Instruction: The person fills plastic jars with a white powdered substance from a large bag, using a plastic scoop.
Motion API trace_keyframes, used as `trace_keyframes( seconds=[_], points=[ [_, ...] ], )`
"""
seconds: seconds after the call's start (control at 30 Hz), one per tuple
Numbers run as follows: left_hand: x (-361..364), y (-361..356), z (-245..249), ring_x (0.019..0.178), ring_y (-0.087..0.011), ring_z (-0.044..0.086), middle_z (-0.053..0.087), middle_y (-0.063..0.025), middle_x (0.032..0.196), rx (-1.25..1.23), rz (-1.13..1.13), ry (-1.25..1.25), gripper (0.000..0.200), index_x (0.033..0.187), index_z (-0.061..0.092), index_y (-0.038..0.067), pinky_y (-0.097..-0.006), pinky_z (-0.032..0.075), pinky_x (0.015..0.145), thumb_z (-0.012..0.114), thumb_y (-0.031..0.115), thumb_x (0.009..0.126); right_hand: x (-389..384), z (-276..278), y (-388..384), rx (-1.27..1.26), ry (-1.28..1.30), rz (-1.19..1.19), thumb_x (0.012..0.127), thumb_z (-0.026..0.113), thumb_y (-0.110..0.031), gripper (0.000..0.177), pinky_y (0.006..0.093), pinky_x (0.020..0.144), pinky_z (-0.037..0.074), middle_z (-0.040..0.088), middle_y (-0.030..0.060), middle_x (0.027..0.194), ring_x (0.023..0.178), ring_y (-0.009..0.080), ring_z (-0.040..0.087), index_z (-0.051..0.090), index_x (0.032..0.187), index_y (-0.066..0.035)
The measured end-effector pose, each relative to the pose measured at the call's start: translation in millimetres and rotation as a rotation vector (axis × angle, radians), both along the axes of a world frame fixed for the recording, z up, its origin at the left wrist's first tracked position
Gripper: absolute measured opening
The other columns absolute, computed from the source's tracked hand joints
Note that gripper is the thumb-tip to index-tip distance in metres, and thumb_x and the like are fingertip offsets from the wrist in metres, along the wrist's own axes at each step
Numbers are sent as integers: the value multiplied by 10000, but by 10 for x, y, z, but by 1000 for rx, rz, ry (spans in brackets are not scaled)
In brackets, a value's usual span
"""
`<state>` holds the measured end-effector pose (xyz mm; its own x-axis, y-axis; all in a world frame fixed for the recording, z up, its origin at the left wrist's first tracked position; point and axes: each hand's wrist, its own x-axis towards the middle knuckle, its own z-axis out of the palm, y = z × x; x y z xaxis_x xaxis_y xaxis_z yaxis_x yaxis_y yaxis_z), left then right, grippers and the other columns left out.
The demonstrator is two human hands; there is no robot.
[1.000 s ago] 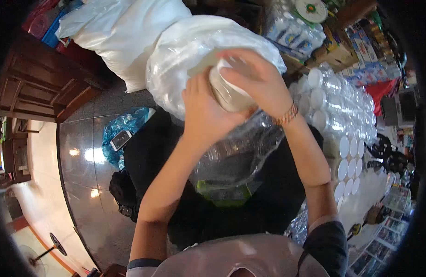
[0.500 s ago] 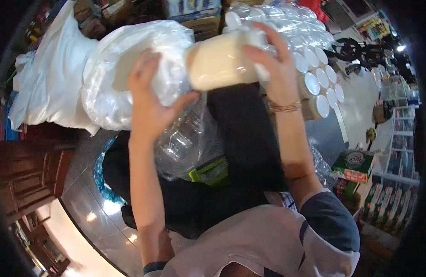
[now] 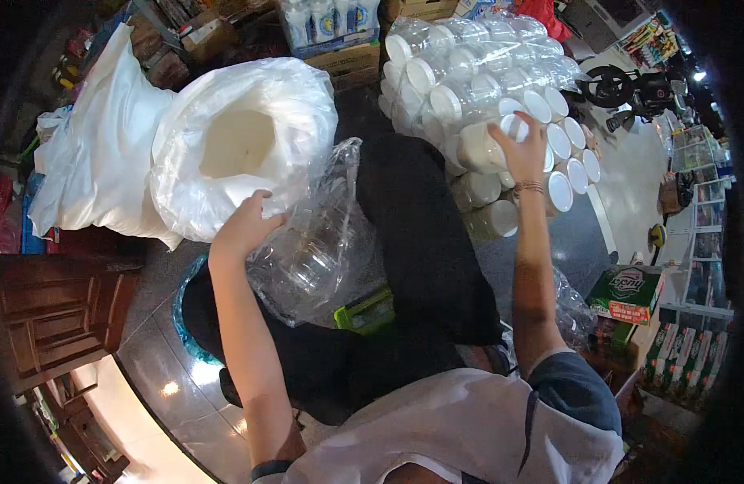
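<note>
My right hand [image 3: 527, 153] grips a clear plastic jar [image 3: 481, 148] with cream-coloured contents by its white-lid end. The jar lies on its side at the front of a stack of similar lidded jars [image 3: 559, 189]. Beside the lower rim of a large white plastic sack [image 3: 174, 153], my left hand [image 3: 247, 226] has its fingers apart and slightly curled, with nothing visible in them. The sack's mouth is open, showing pale contents [image 3: 239, 143] inside. Just right of that hand, a clear plastic bag of empty jars [image 3: 307, 262] rests against my leg.
A second white sack [image 3: 106, 137] leans at the left. Behind are packed bottles [image 3: 328, 20] and cardboard boxes [image 3: 352, 60]. A bright green object [image 3: 365, 310] lies between my legs. To the right stands a green box [image 3: 628, 292]; a wooden cabinet [image 3: 61, 310] is at the left.
My right hand has carried the jar from in front of the sack rightward and down to the stack. The left hand has come off the jar and dropped lower beside the sack.
</note>
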<state>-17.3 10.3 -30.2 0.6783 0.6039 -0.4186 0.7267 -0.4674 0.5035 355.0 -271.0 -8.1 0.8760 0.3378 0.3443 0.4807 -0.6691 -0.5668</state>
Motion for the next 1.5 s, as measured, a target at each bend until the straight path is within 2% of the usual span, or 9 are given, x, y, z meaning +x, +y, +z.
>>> trace_keyframes(
  seconds=[0.23,0.4,0.6,0.9,1.1,1.17,1.23,1.37,1.5],
  points=[
    [-32,-21,122,1196,-368,546,541,-248,1296,8,36,117,715,1355,443,31,-429,438,993,649,462,824,157,-877,424,37,64,-274,636,807,-564,907,524,1040,369,367,370,1309,1252,500,383,488,1316,-57],
    [-64,-26,181,1204,-371,541,538,-252,1300,6,62,127,727,1365,437,32,-428,433,1004,651,460,817,75,-901,238,57,-85,84,690,835,-377,843,525,1047,368,354,316,1358,1271,490,371,424,1374,-105],
    [-130,-63,193,1216,-374,532,528,-252,1315,23,60,89,731,1368,435,35,-430,429,1009,640,470,818,-73,-957,263,-59,89,-129,723,801,-201,689,492,1008,415,380,272,1344,1250,489,406,466,1324,-194],
    [-153,-64,275,1188,-370,549,551,-250,1283,-165,202,-43,739,1305,505,17,-419,445,980,604,576,832,116,-1287,242,-52,-294,-157,652,863,-360,734,471,920,427,453,268,1167,1063,451,489,503,1207,-44],
    [-211,-199,345,1011,-320,625,656,-187,1031,-125,-172,-156,492,1162,571,37,-366,475,883,695,373,825,-289,-586,464,-272,-536,-236,728,805,-323,642,441,936,427,566,185,1122,1087,392,531,505,1243,-84],
    [-178,-207,338,974,-330,624,656,-186,991,-57,-116,32,398,1104,577,41,-382,485,853,693,253,788,-398,-161,610,155,89,326,804,746,-251,352,374,851,480,646,118,971,928,313,617,624,1063,-46],
    [-205,-150,248,977,-352,620,657,-188,1003,-9,-36,-4,316,1066,576,34,-410,484,831,642,147,779,-966,444,982,89,327,731,840,698,-190,194,332,773,505,670,105,895,809,276,641,670,902,-9],
    [-282,-50,283,965,-363,620,653,-198,985,95,12,0,231,1062,580,36,-441,472,822,552,90,839,-1802,454,1677,-612,268,1536,807,665,-134,145,377,789,516,667,180,859,859,312,662,724,913,-55],
    [-316,57,247,961,-376,615,649,-203,986,153,57,-113,206,1060,576,46,-452,469,820,550,68,857,-2622,-601,2160,-1476,-122,1667,805,657,-268,262,405,863,514,691,176,968,993,325,647,728,906,-37]
  ],
)
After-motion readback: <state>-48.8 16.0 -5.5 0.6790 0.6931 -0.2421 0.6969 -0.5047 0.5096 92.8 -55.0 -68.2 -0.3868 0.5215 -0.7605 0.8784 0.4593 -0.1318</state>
